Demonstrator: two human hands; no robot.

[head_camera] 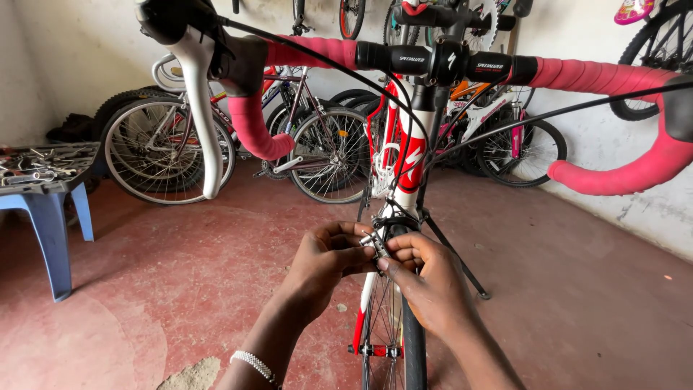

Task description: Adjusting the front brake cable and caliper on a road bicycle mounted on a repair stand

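Note:
A red and white road bicycle [402, 155] with pink-taped drop handlebars [310, 50] stands right in front of me. My left hand [325, 260] and my right hand [426, 278] meet at the front brake caliper [379, 242], just above the front wheel [393, 332]. Both hands pinch the small metal brake parts with their fingertips. A black brake cable [346, 68] runs from the left lever [198, 94] down toward the caliper. A white bead bracelet [253, 363] is on my left wrist.
Several other bicycles [216, 137] lean along the white back wall. A blue plastic table [43, 202] at the left carries scattered metal tools. A black stand leg [455, 253] reaches onto the red concrete floor [577, 289]. A small sand pile [191, 375] lies near my left arm.

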